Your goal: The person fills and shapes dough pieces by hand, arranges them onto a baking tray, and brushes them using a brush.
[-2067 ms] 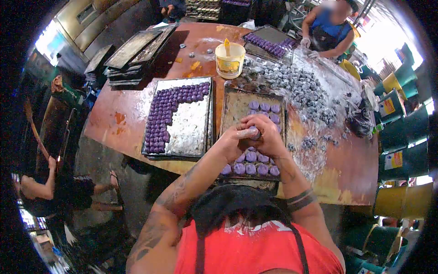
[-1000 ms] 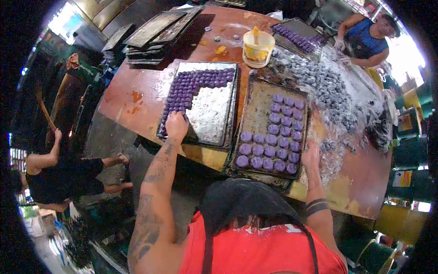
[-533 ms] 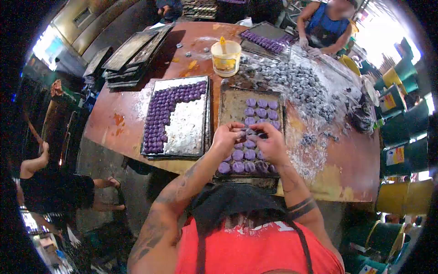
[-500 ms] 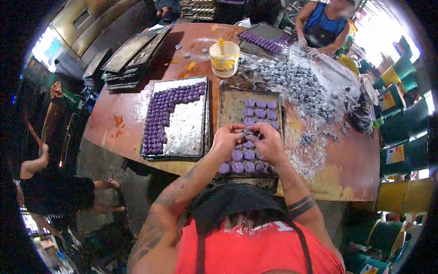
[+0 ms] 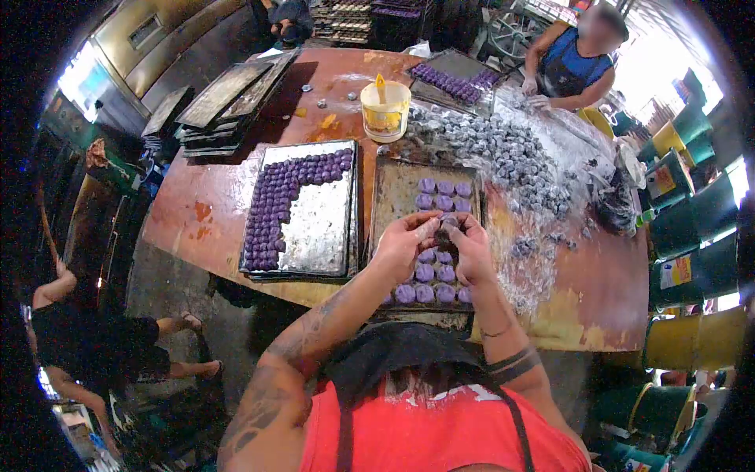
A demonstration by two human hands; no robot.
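Observation:
My left hand (image 5: 407,242) and my right hand (image 5: 467,245) meet over a dark baking tray (image 5: 391,193). Both sets of fingers are closed around a small purple dough piece (image 5: 447,221), pinched between the fingertips. On the tray below lie rows of flattened purple dough rounds (image 5: 425,273); my hands cover some of them. To the left, a second tray (image 5: 318,224) carries dark purple dough balls (image 5: 263,208) along its left and upper parts. A heap of flour-dusted dough balls (image 5: 527,161) spreads over the table to the right of my hands.
A white-and-yellow bucket (image 5: 385,124) with a yellow handle sticking out stands beyond the trays. Stacked trays (image 5: 228,90) sit at the back left. Across the wooden table (image 5: 197,212), a co-worker in blue (image 5: 580,63) handles things near another dough tray (image 5: 456,77). Stacked bins (image 5: 680,267) line the right.
My hands have moved slightly right, and the dough piece between them now shows more clearly. The view has shifted a little. The co-worker's body has leaned back more upright.

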